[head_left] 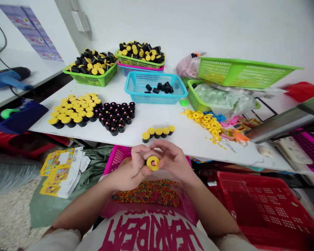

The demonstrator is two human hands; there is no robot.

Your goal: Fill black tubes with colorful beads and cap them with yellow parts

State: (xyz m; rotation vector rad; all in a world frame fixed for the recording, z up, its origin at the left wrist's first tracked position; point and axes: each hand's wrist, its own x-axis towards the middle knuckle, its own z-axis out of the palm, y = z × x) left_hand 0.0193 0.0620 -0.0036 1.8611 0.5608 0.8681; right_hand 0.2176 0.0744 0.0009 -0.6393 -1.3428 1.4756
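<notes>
Both hands meet over my lap around a small cylinder with a yellow ring (153, 168), which faces up and has a pink and dark centre. My left hand (136, 169) grips it from the left with thumb and fingers. From the right, my right hand (174, 158) curls round it, its fingertips on the ring's edge. The cylinder's lower body is hidden by the fingers. Just beyond my hands, a short row of black cylinders with yellow caps (158, 132) stands on the table. Under my forearms lie many small coloured beads (149, 191) in a pink basket (117, 157).
Uncapped black cylinders (115, 116) stand beside a block of yellow-capped ones (75, 109). Behind are a blue basket (131, 94) and a full green basket (94, 81). Loose yellow rings (208, 122) lie at right on the white table (138, 118). A red crate (251, 181) is low right.
</notes>
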